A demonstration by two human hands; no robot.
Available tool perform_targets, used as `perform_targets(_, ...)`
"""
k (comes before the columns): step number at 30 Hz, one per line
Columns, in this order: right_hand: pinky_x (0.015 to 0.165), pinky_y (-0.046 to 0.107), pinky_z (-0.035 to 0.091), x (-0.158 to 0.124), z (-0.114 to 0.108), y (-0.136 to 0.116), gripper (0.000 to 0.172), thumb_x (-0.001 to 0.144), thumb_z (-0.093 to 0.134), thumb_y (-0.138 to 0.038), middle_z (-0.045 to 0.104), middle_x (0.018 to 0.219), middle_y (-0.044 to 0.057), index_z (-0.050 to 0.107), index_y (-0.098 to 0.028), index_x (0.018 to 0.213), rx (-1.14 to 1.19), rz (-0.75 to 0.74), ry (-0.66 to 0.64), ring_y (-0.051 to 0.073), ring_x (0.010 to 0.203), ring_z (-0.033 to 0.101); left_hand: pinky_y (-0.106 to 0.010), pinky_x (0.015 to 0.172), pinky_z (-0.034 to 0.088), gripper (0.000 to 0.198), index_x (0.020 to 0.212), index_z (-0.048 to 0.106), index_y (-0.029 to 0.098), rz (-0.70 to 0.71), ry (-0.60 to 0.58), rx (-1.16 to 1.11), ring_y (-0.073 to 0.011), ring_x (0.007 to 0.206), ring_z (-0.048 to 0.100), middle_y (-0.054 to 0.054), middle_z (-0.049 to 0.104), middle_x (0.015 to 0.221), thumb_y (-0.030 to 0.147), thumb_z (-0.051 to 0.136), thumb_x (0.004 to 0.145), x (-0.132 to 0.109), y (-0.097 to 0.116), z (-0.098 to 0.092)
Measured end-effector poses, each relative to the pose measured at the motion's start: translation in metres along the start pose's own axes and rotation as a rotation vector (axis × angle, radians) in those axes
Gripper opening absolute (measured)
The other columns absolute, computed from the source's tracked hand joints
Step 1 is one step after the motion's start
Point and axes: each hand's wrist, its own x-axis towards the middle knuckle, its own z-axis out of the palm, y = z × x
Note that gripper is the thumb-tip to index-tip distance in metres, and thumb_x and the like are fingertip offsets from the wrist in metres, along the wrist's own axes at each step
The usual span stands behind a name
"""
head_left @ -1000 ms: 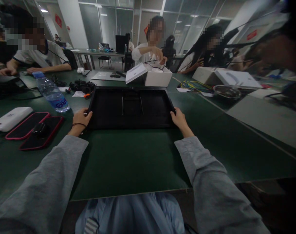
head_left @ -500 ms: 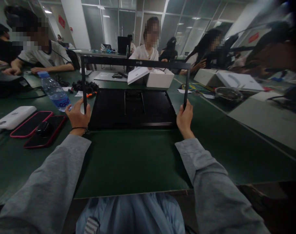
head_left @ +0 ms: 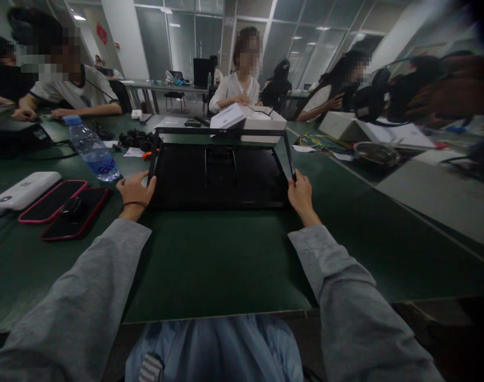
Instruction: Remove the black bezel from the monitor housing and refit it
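Note:
A thin black monitor bezel [head_left: 222, 130] is tilted over a black monitor back cover [head_left: 182, 175] that lies on the green table. My left hand [head_left: 136, 192] grips the bezel's left side between thumb and fingers. On the opposite side, my right hand [head_left: 301, 194] is closed around the bezel's right side. The far edge of the bezel stands raised behind the cover. Its near edge cannot be told apart from the dark cover. Both hands sit at the cover's near corners.
To the left are a water bottle [head_left: 94, 151], a white power bank [head_left: 24, 191] and two red-edged phones [head_left: 79, 217]. White boxes [head_left: 264, 126] stand behind the cover. Coloured cables [head_left: 321, 142] and a round glass dish [head_left: 375, 154] lie on the right. Several people sit around.
The bezel's far edge has swung down and away, toward the back cover. Both hands have moved slightly inward with it. A person across the table has a hand at the white box.

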Motion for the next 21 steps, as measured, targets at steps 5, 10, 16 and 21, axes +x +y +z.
perform_targets(5,0.111,0.052,0.045,0.003,0.001,0.005,0.057,0.095,0.042,-0.028,0.066,0.133,0.024,0.056,-0.007,0.147,0.013,-0.008,-0.049,0.034,0.125,0.061,-0.052,0.110,0.040,0.040,0.119,0.075,0.022,-0.037,-0.044,-0.003,-0.0341,0.119,0.067,-0.011,0.077,0.120,0.046,0.058,0.091,0.001,0.001,0.000)
perform_targets(10,0.113,0.052,0.044,0.003,0.002,0.005,0.053,0.093,0.045,-0.027,0.067,0.137,0.019,0.062,-0.011,0.141,0.052,-0.027,-0.072,0.033,0.130,0.060,-0.047,0.100,0.052,0.047,0.124,0.074,0.019,-0.075,-0.125,-0.029,-0.0335,0.109,0.072,-0.011,0.080,0.101,0.047,0.060,0.089,0.005,-0.003,0.000)
perform_targets(16,0.117,0.049,0.043,0.007,0.007,0.011,0.055,0.093,0.045,-0.027,0.064,0.144,0.019,0.061,-0.009,0.142,0.080,-0.010,-0.098,0.030,0.133,0.061,-0.045,0.101,0.053,0.048,0.125,0.075,0.018,-0.050,-0.192,-0.097,-0.0308,0.105,0.072,-0.012,0.079,0.113,0.045,0.059,0.088,0.008,-0.009,0.007)
perform_targets(21,0.118,0.051,0.043,0.008,0.012,0.020,0.056,0.093,0.045,-0.029,0.062,0.146,0.019,0.060,-0.010,0.143,0.135,-0.027,-0.106,0.031,0.136,0.060,-0.043,0.096,0.055,0.051,0.129,0.072,0.018,-0.023,-0.223,-0.081,-0.0314,0.103,0.073,-0.013,0.079,0.114,0.047,0.055,0.091,0.009,-0.013,0.010)
